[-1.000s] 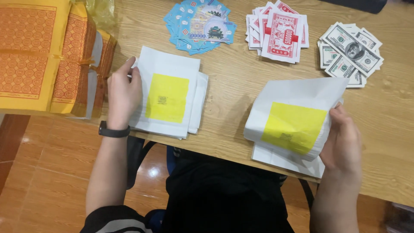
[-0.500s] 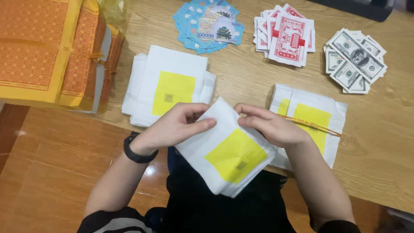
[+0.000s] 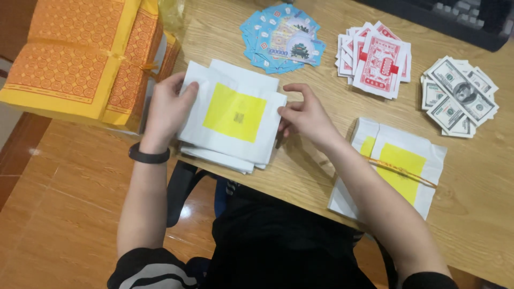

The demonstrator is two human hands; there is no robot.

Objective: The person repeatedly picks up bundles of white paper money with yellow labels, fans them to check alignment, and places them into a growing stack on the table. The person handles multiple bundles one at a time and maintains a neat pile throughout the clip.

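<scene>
A stack of white paper sheets with a yellow square in the middle (image 3: pixel 234 113) lies near the front edge of the wooden table (image 3: pixel 310 176). My left hand (image 3: pixel 167 109) rests on the stack's left edge, fingers over the top sheet's corner. My right hand (image 3: pixel 305 115) touches the stack's right edge with its fingertips. A second pile of the same white-and-yellow sheets (image 3: pixel 399 166) lies to the right, bound with a thin band, partly under my right forearm.
Orange and yellow patterned paper bundles (image 3: pixel 75 59) sit at the far left. At the back lie a fan of blue notes (image 3: pixel 281 40), a pile of red-and-white notes (image 3: pixel 377 59) and a pile of grey-green banknotes (image 3: pixel 460 96). A dark keyboard (image 3: pixel 460 18) is top right.
The sheets that both hands held over my lap now lie on top of the left stack. Both hands have moved up and left to that stack's edges.
</scene>
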